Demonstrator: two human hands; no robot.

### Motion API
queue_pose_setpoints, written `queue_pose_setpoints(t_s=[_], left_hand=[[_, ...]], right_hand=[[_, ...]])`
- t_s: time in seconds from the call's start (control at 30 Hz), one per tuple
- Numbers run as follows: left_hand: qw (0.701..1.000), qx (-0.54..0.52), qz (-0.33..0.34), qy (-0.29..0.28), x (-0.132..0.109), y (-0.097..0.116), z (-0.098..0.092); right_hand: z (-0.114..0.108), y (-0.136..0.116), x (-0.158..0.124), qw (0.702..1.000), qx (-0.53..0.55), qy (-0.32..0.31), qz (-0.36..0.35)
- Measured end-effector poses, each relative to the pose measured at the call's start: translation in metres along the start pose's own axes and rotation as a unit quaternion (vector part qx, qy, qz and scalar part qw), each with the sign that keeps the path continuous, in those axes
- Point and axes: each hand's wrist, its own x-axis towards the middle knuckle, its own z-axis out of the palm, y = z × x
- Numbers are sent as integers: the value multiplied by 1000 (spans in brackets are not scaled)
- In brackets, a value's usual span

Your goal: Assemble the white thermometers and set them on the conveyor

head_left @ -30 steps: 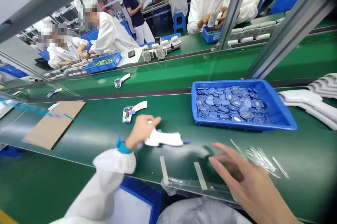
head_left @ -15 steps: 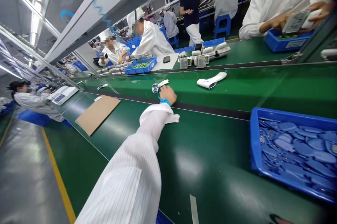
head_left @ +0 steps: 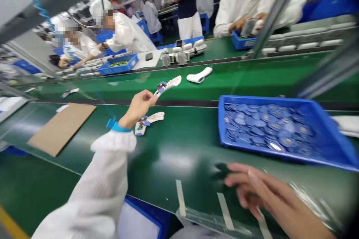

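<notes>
My left hand [head_left: 138,107] pinches one end of a white, handle-shaped plastic shell [head_left: 174,81] with blue and red electronic parts at its near end. It holds the shell over the dark strip beside the green conveyor. Just below lies a similar white shell [head_left: 156,117] with wiring and a small board, on the green worktop. My right hand [head_left: 262,188] is over the worktop at lower right, blurred, fingers apart. A dark smeared shape [head_left: 221,171] shows at its fingertips; I cannot make out what it is. Behind that hand stands a blue bin [head_left: 221,119] of flat blue oval pieces.
A closed white handheld device [head_left: 199,76] lies on the conveyor [head_left: 126,89]. A brown board [head_left: 63,128] rests on the worktop at left. Tape strips [head_left: 226,211] mark the front edge. A slanted metal post [head_left: 276,14] rises at right. Co-workers sit across the belt.
My left hand has lifted the shell from the conveyor and drawn it back. My right hand has come into view at lower right. The view has turned right, showing more of the blue bin.
</notes>
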Motion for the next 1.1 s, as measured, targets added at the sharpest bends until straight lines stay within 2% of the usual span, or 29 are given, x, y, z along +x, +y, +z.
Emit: queue_pose_setpoints(t_s=[0.07,0.13,0.2,0.23,0.3,0.4,0.47,0.53,0.63,0.67,0.73,0.8,0.83,0.87,0.97,1.03,1.1], left_hand=[[987,-77,110,-90,-63,5,9],[973,-111,155,-133,-127,8,28],[970,-100,147,-167,-180,9,53],[969,-109,116,-190,-200,9,65],[959,-136,64,-242,-226,10,87],[930,-171,42,-324,-240,15,106],[919,-182,56,-344,-243,22,113],[920,-175,86,-340,-246,31,117],[918,-131,160,-338,-252,44,123],[921,-103,180,-331,-253,47,124],[943,-34,187,-273,-252,52,126],[969,10,150,-194,-248,54,128],[976,2,125,-178,-245,54,128],[976,-27,103,-187,-241,53,128],[942,-146,69,-293,-235,52,129],[924,-182,72,-328,-236,51,130],[918,-185,84,-340,-238,51,130]], right_hand=[[7,-29,-1,991,102,-86,12],[13,-46,-3,986,94,-134,4],[16,-46,-12,993,-39,-110,-27],[17,-40,-18,988,-124,-77,-52],[15,-22,-33,960,-257,-24,-106],[6,6,-50,933,-320,9,-166],[0,15,-55,919,-328,72,-209],[-2,14,-58,891,-346,141,-259],[1,-1,-65,829,-424,180,-316],[1,-7,-69,805,-454,195,-330],[-3,-18,-78,756,-500,240,-348],[-15,-24,-86,734,-513,289,-340],[-23,-25,-88,738,-507,302,-327],[-31,-24,-88,753,-494,304,-310],[-47,-17,-79,825,-421,270,-262],[-44,-15,-70,862,-371,233,-254],[-34,-15,-62,879,-352,194,-257]])
